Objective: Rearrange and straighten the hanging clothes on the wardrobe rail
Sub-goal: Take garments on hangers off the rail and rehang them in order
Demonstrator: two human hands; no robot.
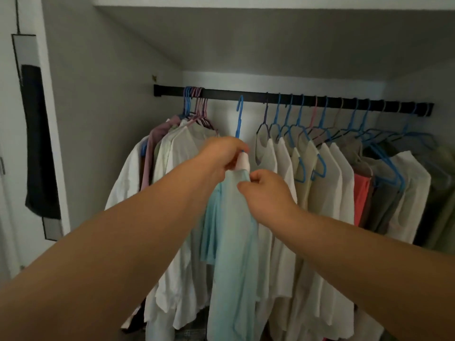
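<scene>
A black rail (246, 96) runs across the wardrobe. A light blue garment (234, 230) hangs from a blue hanger (239, 114) whose hook sits in a gap on the rail. My left hand (221, 156) grips the garment's top at the neck, where a white collar or label (243, 162) shows. My right hand (266, 190) pinches the blue fabric just below it. A tight bunch of white and pink clothes (172, 156) hangs to the left. A row of white, cream, coral and dark shirts (332, 173) hangs to the right.
The wardrobe's left wall (110, 107) and a sloping ceiling close in the space. A dark cloth (37, 143) hangs on a door panel at far left. A shelf (246, 2) runs above. Free rail shows on both sides of the blue hanger.
</scene>
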